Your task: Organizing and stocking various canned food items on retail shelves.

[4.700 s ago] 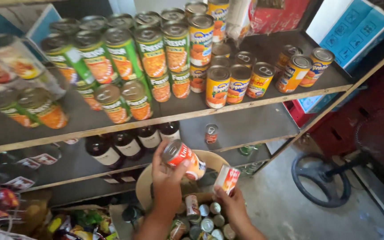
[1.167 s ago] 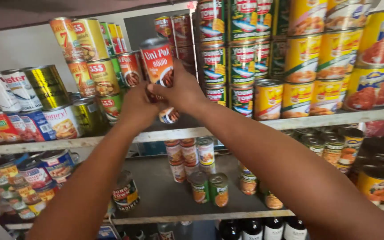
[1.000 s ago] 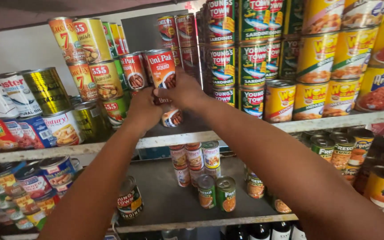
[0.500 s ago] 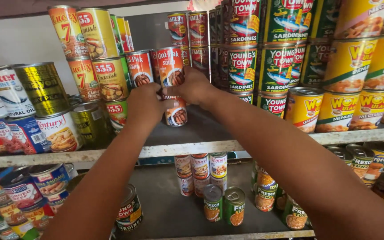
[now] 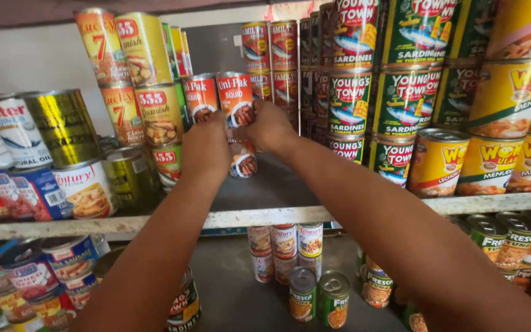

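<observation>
Both your hands are up at the middle shelf (image 5: 314, 215), reaching in w/ arms stretched out. Your right hand (image 5: 270, 127) is wrapped round the side of a red can (image 5: 235, 98), the top one of a small stack. Your left hand (image 5: 206, 147) sits on the other side, just below a second red can (image 5: 200, 97) that stands touching the first. I can't tell if the left fingers are closed on anything; the back of the hand hides them. Under your right hand, another red can (image 5: 243, 161) shows at the bottom of the stack, just under the grip.

Left of your left hand are yellow cans (image 5: 160, 114) piled up, & a shiny gold can (image 5: 64, 126) further out. Right of your right hand stand tall rows of green fish cans (image 5: 350, 101), then yellow-and-red cans (image 5: 440, 161) near the shelf edge. Behind the grip, more red cans (image 5: 270, 46) sit at the back. Below your arms, small cans (image 5: 284, 240) stand on the lower shelf.
</observation>
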